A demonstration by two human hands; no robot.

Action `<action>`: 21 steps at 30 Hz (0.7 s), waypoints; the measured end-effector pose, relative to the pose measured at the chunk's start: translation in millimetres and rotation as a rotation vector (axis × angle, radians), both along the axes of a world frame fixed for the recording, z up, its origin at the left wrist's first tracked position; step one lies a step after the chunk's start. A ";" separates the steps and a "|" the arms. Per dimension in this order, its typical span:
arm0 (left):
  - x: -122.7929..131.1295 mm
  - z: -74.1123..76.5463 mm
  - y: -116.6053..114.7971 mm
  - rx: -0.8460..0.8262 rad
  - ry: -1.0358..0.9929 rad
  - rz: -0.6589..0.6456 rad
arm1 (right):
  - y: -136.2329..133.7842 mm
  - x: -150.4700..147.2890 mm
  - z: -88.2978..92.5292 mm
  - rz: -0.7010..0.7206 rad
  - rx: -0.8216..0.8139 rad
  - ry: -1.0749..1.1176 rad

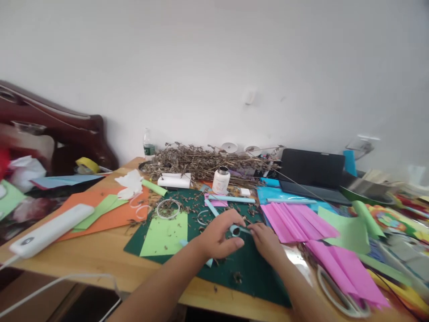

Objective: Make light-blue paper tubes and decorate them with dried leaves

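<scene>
Over the dark green cutting mat (pixel 248 281), my left hand (pixel 221 235) curls around a small light-blue paper roll (pixel 235 230), its dark hollow end facing me. My right hand (pixel 266 243) is just to the right, fingertips pinched on the thin flat end of the same light-blue paper. A light-green sheet (pixel 166 235) and a clear ring of tape (pixel 168 209) lie on the mat to the left. Beyond my hands a white bottle (pixel 221 180) stands uncapped, with a light-blue paper tube (pixel 232 199) in front of it.
Dried plant stems (pixel 197 161) are heaped along the wall. A laptop (pixel 311 174) stands open at the back right. Pink paper (pixel 298 221) and scissors (pixel 342 299) lie at the right. A white power strip (pixel 52 230) and orange paper (pixel 110 219) are on the left.
</scene>
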State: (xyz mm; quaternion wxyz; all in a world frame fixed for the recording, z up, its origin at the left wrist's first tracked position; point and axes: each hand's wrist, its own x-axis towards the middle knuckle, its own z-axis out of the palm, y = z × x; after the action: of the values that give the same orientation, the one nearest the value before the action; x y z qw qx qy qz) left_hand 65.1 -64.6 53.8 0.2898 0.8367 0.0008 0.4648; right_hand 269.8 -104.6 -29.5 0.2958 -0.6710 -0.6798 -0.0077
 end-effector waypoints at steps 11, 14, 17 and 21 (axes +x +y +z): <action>-35.5 -29.8 45.2 0.147 -0.089 0.303 | 30.3 -66.4 63.5 0.434 0.531 0.193; -37.7 -39.5 57.3 0.160 -0.078 0.362 | 40.2 -92.8 72.4 0.615 0.633 0.254; -40.4 -46.0 64.7 0.203 -0.012 0.385 | 41.8 -108.7 59.6 0.691 0.613 0.228; -42.2 -51.8 69.0 0.248 0.040 0.450 | 37.2 -115.2 43.5 0.625 0.571 0.241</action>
State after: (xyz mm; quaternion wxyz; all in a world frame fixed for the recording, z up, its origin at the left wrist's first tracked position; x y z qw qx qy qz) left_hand 22.9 4.4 2.0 0.0743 0.8536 0.1357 0.4975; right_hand 154.6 -67.4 14.0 0.5347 -0.3207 -0.7814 -0.0273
